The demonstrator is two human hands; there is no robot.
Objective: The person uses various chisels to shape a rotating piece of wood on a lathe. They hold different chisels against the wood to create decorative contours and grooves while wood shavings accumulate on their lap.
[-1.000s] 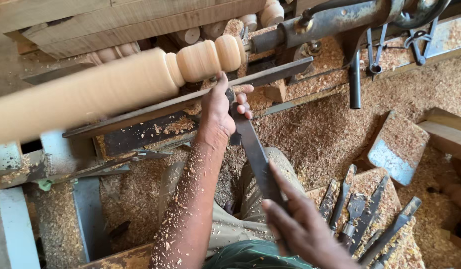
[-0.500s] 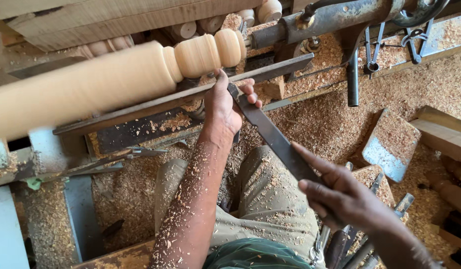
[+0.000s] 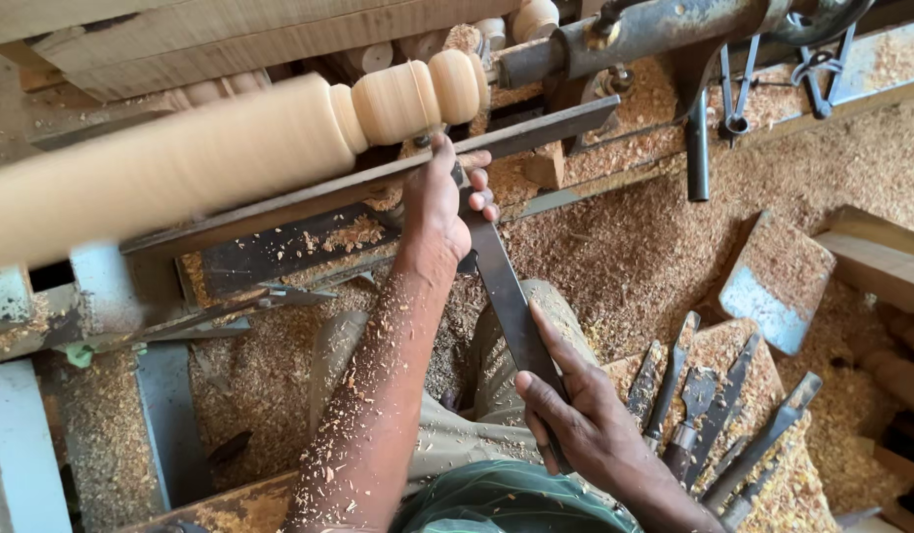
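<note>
My left hand (image 3: 439,212) is closed over the front of the chisel (image 3: 506,296), pinning the blade down on the tool rest (image 3: 378,183), fingers curled over the top at about 12 o'clock from my wrist. My right hand (image 3: 585,419) grips the back end of that same chisel at roughly 5 o'clock from the left, fingers wrapped along the flat dark bar. The tip goes under my left hand, so I cannot tell whether it touches the wood. The spindle (image 3: 230,148) lies across the lathe just above the rest, running from 9 o'clock toward 1 o'clock. As I judge it, the work is partly along: near the right end two rounded beads and the coves beside them are already cut, while the long stretch to the left is a plain smooth cylinder with no detail yet, blurred as if turning. Shavings (image 3: 635,247) cover the floor and my left forearm. Counting: one spindle on the lathe, one chisel in hand, two beads cut. At 4 o'clock from my right hand, spare chisels (image 3: 704,415) lie together on a sawdust-covered board, about six as far as I can make out. At 1 o'clock a pair of calipers (image 3: 738,89) hangs by the lathe bed.
</note>
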